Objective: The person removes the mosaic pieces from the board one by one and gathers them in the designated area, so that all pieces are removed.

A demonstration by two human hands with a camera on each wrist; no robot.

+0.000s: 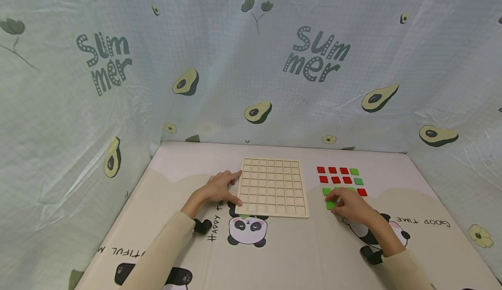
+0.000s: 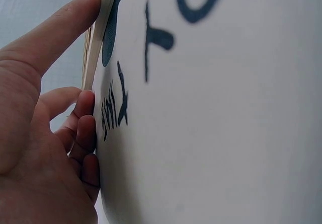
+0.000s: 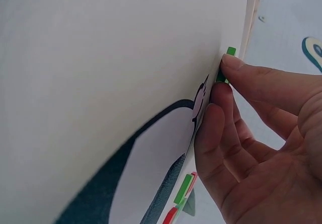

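A square wooden grid board (image 1: 272,187) lies flat in the middle of the table. Against its left edge rests my left hand (image 1: 220,187), thumb near the front corner and forefinger farther back. The left wrist view shows the thumb (image 2: 75,20) touching the board's side (image 2: 95,53) while the other fingers lie bent on the cloth. Right of the board, my right hand (image 1: 351,204) pinches a green tile (image 3: 231,51) between thumb and fingers, low at the tabletop. That green tile (image 1: 330,205) is at the front left of the tile rows, partly covered by the fingers.
Behind the right hand lie rows of red tiles (image 1: 335,180) and green tiles (image 1: 354,171), with a red tile (image 1: 362,192) at the right end of one row. The printed tablecloth (image 1: 290,251) meets a hanging patterned curtain (image 1: 219,120) at the back and sides.
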